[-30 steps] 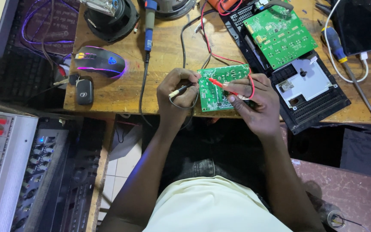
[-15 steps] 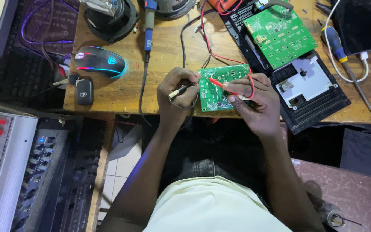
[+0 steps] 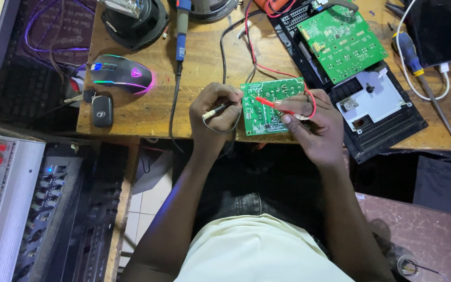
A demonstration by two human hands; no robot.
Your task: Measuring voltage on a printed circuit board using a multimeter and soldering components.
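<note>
Now we work at a worn wooden desk: our left hand pinches a black probe, our right hand grips a red probe, both over the small green circuit board between our fingers. Beyond the left fingers glows a mouse; tiled floor below.

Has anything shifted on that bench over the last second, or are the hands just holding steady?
Almost nothing moved. The left hand keeps its thin pale probe at the small green circuit board, and the right hand keeps the red probe on it, both in the same places. Only the glowing mouse changed its light colours. The larger green board and screwdriver stayed put.
</note>
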